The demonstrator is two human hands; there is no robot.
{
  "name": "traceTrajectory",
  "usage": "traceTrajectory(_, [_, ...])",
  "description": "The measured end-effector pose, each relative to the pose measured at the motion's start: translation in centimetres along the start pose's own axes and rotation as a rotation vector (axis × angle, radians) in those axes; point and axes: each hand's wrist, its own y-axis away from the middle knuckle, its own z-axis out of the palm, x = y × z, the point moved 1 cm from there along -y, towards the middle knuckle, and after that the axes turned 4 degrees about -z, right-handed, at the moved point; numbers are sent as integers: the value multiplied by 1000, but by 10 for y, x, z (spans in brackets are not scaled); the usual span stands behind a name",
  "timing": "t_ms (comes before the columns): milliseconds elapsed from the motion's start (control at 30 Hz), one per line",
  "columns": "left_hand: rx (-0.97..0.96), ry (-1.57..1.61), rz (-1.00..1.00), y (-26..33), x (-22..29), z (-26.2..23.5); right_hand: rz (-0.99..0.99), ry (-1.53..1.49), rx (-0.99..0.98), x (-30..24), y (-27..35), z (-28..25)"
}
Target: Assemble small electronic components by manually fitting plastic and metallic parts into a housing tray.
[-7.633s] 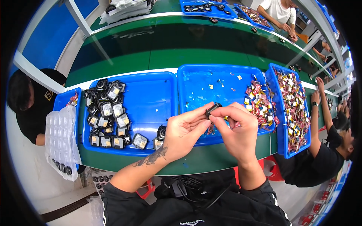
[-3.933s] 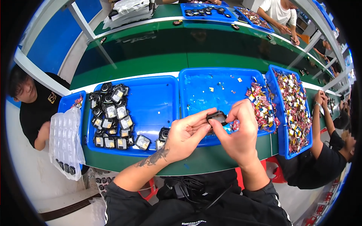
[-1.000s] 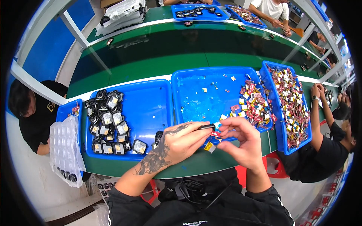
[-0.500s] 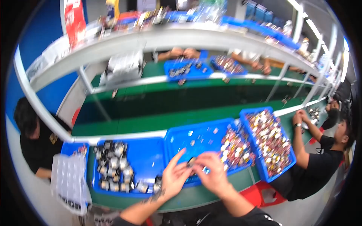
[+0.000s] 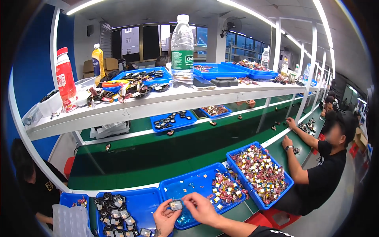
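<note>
My left hand (image 5: 166, 218) pinches a small square dark-framed piece with a pale grey face (image 5: 176, 204) between thumb and fingers. Close by its right edge, my right hand (image 5: 202, 208) has its fingers bent and the tips drawn together. Whatever those tips hold, if anything, is too small to make out. Both hands are over the near side of a blue tray (image 5: 169, 185) with a heap of small red, white and yellow parts (image 5: 227, 187) at its right. Left of it, another blue tray (image 5: 146, 197) contains several similar dark pieces (image 5: 114, 211).
A fuller blue tray of small parts (image 5: 260, 173) stands at the right, beside a seated co-worker (image 5: 323, 173). Clear plastic trays (image 5: 71, 219) lie at the left, near another person. A white shelf (image 5: 138, 108) with bottles and trays spans above the green bench (image 5: 118, 166).
The view has tipped upward, so the shelf top shows and the hands appear lower. My right hand has drawn slightly off the piece, whose grey face is now visible in my left hand.
</note>
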Motion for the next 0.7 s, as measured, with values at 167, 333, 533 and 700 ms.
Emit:
traceTrajectory(167, [24,104,-19,-5,0,-17,-493,186,433,-53,-121,-116])
traceTrajectory(333, [-101,26,7,-11,-6,-6,-691,601,876,-84,-274,-308])
traceTrajectory(533, [-103,-48,-33,-2,-6,-13,-619,568,680,-51,-327,-349])
traceTrajectory(700, [-107,-38,-39,1,-6,-13,-764,754,981,-59,-302,-331])
